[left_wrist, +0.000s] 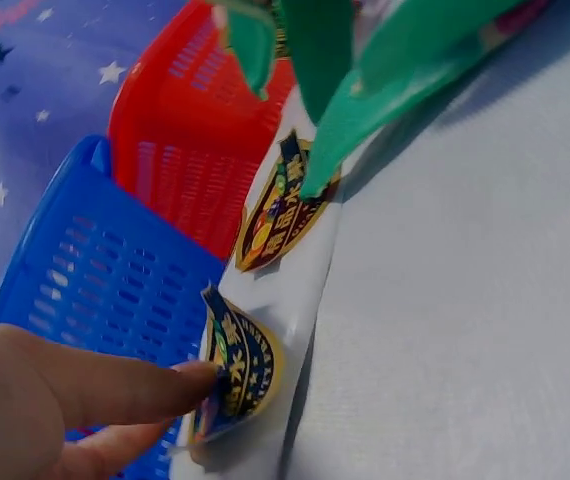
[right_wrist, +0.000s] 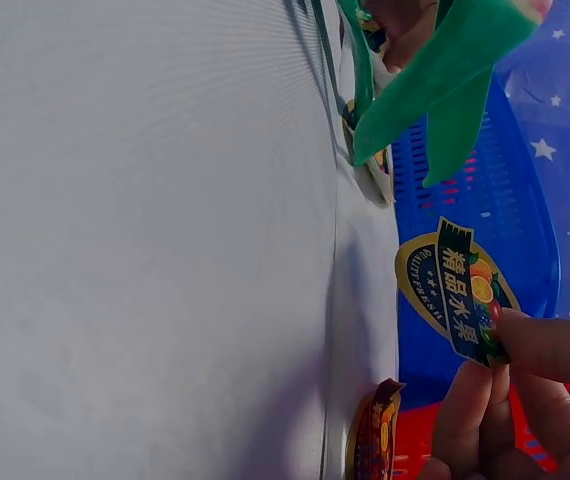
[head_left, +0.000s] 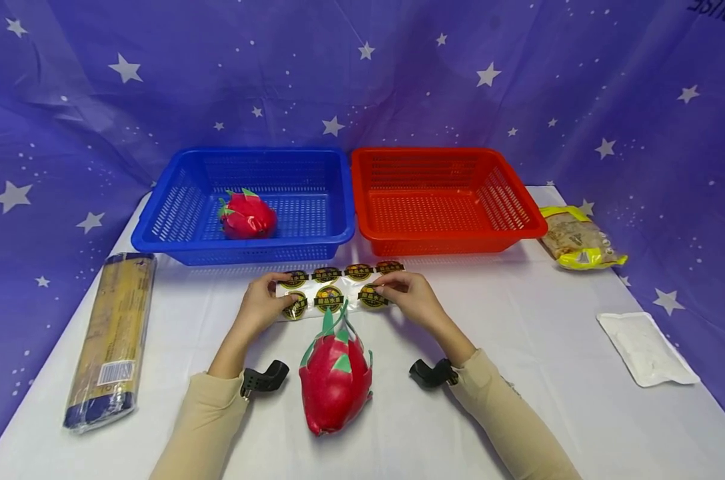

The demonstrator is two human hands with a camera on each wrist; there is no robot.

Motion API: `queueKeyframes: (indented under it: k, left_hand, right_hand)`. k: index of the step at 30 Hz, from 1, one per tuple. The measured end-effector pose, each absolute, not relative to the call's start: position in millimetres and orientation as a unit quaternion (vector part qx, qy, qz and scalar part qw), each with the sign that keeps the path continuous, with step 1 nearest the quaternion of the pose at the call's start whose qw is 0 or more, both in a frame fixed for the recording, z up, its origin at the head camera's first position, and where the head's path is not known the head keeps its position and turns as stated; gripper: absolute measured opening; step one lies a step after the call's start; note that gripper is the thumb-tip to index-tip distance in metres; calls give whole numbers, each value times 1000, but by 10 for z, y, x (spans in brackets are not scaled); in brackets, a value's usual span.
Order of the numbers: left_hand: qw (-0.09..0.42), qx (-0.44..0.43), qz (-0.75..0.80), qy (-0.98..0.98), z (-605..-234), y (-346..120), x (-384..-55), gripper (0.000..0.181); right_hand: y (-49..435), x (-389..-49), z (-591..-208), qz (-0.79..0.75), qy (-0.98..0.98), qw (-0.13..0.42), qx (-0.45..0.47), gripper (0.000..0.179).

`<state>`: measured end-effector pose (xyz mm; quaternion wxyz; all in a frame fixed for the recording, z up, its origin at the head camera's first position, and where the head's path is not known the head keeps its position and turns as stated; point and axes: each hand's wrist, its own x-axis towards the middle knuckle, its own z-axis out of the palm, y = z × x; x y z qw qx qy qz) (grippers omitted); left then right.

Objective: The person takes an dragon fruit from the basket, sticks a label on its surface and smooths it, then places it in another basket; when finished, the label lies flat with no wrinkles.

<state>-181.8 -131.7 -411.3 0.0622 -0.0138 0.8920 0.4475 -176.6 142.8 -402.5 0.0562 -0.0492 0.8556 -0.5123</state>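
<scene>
A white sheet of round black-and-gold fruit stickers [head_left: 314, 310] lies on the table in front of the baskets. Its left end is held by my left hand [head_left: 259, 303], thumb on a lower-row label; in the left wrist view the sheet bends under that thumb [left_wrist: 155, 390]. Between thumb and fingers, my right hand [head_left: 415, 300] pinches a single sticker [right_wrist: 455, 290], which stands off the sheet in the right wrist view. Nearer me, between both forearms, a red dragon fruit [head_left: 335, 387] with green leaf tips lies on the cloth. Its leaves partly cover the sheet's lower edge.
Behind the sheet stand a blue basket [head_left: 242, 252] with another dragon fruit [head_left: 250, 217] inside and a red basket [head_left: 452, 245]. A long yellow-brown package [head_left: 113, 333] lies at left. On the right are a yellow food bag [head_left: 578, 237] and a white packet [head_left: 646, 348].
</scene>
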Motion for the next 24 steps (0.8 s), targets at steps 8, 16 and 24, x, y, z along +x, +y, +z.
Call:
queueKeyframes:
  k: [8, 16, 24]
  left_hand:
    - [35, -4, 420, 907, -3845, -1325, -1661, 50]
    - [219, 21, 510, 832, -3684, -1185, -1229, 70]
    - [357, -21, 566, 743, -3733, -1124, -878, 77]
  right_hand:
    - [1428, -1754, -4012, -520, 851, 56, -52, 15]
    - [1426, -1748, -4004, -522, 849, 55, -51, 14]
    - [1420, -1744, -3990, -521, 850, 53, -53, 14]
